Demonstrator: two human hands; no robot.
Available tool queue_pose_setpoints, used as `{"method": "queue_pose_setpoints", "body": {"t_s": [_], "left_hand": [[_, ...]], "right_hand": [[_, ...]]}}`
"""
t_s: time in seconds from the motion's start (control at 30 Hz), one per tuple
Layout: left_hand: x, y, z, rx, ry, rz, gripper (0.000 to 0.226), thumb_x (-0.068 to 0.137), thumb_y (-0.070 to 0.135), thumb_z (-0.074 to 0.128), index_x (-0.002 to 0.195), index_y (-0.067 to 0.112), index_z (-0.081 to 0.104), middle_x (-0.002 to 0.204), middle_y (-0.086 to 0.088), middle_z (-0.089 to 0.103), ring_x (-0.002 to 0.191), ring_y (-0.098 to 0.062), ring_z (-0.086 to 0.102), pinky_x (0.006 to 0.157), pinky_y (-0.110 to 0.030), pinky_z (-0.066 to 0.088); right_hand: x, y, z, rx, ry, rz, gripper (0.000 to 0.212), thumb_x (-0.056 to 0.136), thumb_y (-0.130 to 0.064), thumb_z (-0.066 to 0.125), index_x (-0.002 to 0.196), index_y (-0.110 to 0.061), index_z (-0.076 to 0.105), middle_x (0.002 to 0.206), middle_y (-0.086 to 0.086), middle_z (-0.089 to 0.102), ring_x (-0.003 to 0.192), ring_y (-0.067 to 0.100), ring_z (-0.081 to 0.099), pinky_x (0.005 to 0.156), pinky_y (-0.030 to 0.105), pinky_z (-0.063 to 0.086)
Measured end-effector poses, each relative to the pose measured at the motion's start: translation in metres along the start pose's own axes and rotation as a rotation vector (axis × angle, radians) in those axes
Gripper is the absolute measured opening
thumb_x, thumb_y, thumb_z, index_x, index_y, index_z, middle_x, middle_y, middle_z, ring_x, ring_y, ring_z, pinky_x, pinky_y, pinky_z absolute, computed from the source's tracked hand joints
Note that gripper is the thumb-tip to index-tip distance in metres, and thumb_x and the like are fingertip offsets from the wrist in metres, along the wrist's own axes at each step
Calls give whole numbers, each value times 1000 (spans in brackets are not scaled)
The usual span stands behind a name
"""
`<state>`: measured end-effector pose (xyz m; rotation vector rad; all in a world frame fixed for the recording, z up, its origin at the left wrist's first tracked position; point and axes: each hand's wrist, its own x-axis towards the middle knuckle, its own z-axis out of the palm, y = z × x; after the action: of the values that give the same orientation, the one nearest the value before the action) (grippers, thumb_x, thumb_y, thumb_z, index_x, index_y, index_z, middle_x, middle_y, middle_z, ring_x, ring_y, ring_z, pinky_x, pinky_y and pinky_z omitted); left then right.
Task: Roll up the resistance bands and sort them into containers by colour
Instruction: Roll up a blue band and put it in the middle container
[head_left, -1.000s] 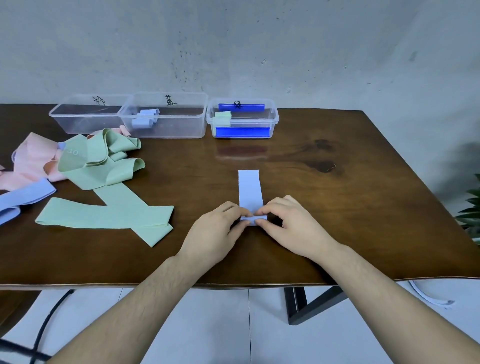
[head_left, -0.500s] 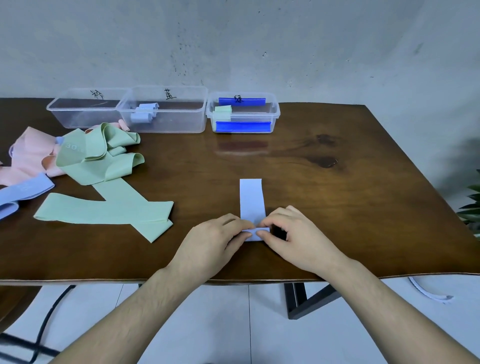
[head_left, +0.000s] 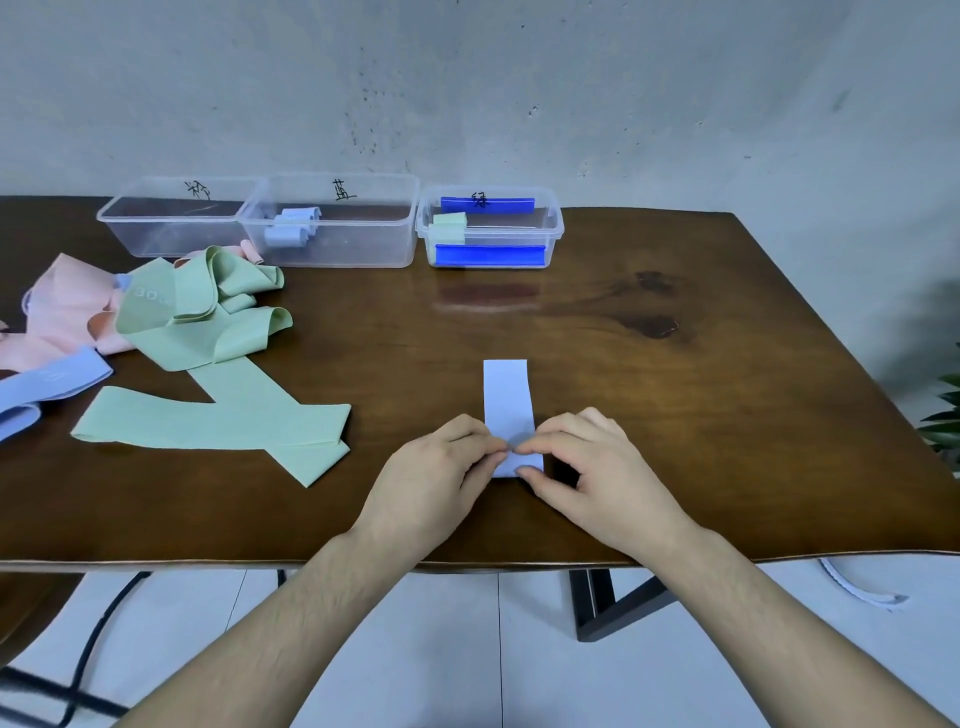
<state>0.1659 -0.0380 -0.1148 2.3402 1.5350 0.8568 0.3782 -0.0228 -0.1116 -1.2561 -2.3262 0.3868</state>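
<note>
Lengthwise, blue band (head_left: 505, 395) (half rolled) toward containers (head_left: 332, 228)

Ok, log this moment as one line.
step: rolling | left hand: pinches blue band | right hand: pinches blue band | roll: near end only

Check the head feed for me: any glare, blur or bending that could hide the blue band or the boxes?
Head view: sharp and evenly lit; a pale sheen on the table in front of the right box; the table's near edge bows from the wide lens; both hands, left hand and right hand, cover the blue band's near end.
</note>
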Motion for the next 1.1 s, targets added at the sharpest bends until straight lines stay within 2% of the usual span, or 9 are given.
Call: {"method": "queue_pose_setpoints", "body": {"t_s": [0.1,0.27,0.5,0.63,0.83,1.0,1.1], "left_hand": [[1,-1,0,-18,39,4,17,98,27,60,106,20,72,102,12,63,83,-8,63,67,-30,56],[-2,-3,-3,45,-43,41,25,92,36,65,112,22,72,111,14,57,65,-5,51,60,-26,53],[5,-5,-4,94,-81,50,29,95,38,60,118,22,69,110,13,58,73,-10,61,62,-28,55],[10,-7,-6,97,-116,29,31,97,43,55,120,26,67,112,16,56,76,-8,58,64,-27,53],[10,-9,-4,57,-102,-12,28,94,38,63,119,25,66,116,15,57,68,-5,49,63,-21,49],[17,-11,-6,21,-159,-67,32,97,42,56,124,27,66,118,18,56,86,-6,58,76,-28,52],[22,-12,-8,15,-195,-99,33,98,42,54,126,29,65,121,19,57,93,-5,58,82,-28,51]], "right_hand": [[3,2,0,-25,-35,3,28,92,-45,65,118,-36,68,112,-25,59,104,2,46,94,29,42],[6,5,0,-29,-45,-5,30,92,-43,65,120,-33,69,110,-22,60,101,3,46,94,30,42],[10,5,1,-64,-23,-8,36,91,-47,62,122,-31,69,112,-21,57,105,6,43,94,30,42],[12,5,1,-40,-37,3,28,94,-45,63,120,-36,67,111,-24,58,103,5,45,93,29,42],[18,7,2,-32,-44,29,30,95,-51,57,118,-35,68,108,-22,59,102,4,44,95,33,42],[18,6,2,-51,9,18,32,95,-49,58,121,-34,68,111,-22,58,104,5,44,92,33,42],[17,7,2,-40,19,5,29,94,-42,64,122,-34,65,113,-22,59,103,7,46,91,33,42]]}}
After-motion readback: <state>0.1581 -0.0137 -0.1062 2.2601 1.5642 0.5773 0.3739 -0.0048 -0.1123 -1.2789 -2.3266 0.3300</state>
